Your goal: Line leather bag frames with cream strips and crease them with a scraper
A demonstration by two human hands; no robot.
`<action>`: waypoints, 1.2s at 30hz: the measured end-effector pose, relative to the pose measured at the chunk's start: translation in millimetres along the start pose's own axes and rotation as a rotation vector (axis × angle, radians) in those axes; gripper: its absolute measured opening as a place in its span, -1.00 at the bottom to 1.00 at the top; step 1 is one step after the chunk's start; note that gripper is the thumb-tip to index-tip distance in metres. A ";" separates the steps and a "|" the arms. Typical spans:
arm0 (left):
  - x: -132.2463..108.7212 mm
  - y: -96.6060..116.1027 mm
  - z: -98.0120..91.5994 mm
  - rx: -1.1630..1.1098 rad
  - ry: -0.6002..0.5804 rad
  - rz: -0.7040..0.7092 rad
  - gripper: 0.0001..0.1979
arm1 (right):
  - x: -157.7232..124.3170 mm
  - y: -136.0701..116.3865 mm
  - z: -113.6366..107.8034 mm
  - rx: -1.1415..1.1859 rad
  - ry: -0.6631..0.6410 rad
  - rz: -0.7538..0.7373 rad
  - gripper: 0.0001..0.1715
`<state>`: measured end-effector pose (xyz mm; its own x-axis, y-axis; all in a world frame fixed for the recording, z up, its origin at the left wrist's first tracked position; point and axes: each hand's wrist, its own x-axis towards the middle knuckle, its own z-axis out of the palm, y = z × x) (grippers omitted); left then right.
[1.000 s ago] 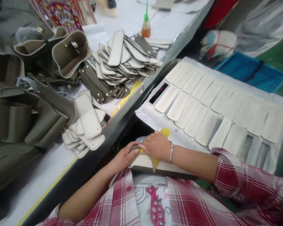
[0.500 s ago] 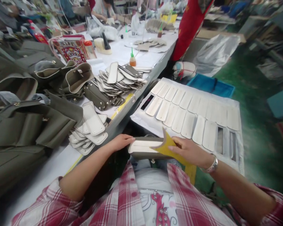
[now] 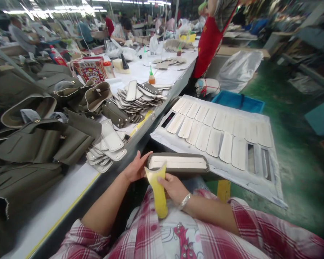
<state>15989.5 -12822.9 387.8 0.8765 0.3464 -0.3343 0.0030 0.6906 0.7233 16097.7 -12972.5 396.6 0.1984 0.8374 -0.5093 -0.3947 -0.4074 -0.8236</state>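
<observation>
On my lap lies a dark olive bag [image 3: 189, 172], its long base facing up. A white strip panel [image 3: 182, 162] sits in that base, inside the olive rim. My left hand [image 3: 136, 168] grips the bag's left end, thumb raised and fingers against the side. In my right hand [image 3: 175, 187] is a yellow scraper [image 3: 159, 192] with a concave, two-pointed end. That end overlaps the left part of the white panel; whether it presses on it I cannot tell. My right fingers are closed around the scraper's upper part.
A board [image 3: 162, 138] to the right carries rows of white rounded panels [image 3: 203, 136]. On the left table are olive bags [image 3: 40, 140], white straps [image 3: 112, 138] and a pile of similar pieces [image 3: 140, 95]. Behind stand a glue bottle [image 3: 151, 77] and a blue tray [image 3: 237, 100].
My right hand has brought the scraper from the bag's right half to its left end, turning it more upright. My left hand has shifted from the top edge to the bag's end. The view has tilted up.
</observation>
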 end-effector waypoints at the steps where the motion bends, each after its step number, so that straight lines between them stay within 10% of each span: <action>1: -1.2 -2.5 -0.3 -0.048 0.000 0.036 -0.30 | 3.8 2.4 7.8 0.055 -0.025 0.064 -0.70; 16: 22.6 -9.2 14.8 0.053 0.219 0.174 -0.40 | 32.2 2.7 11.6 0.277 -0.190 0.238 -0.58; 30: 36.9 -0.1 24.7 0.902 0.512 0.198 -0.51 | 37.9 -9.6 -8.2 0.332 -0.205 0.341 -0.51; 36: 43.4 16.3 34.1 1.736 0.551 0.291 -0.54 | 34.0 -13.5 -1.2 0.266 -0.133 0.354 -0.79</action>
<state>16044.0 -12818.3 405.7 0.7034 0.7104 0.0224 0.6444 -0.6507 0.4017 16110.8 -12938.9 390.1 -0.0998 0.7104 -0.6967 -0.6378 -0.5831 -0.5032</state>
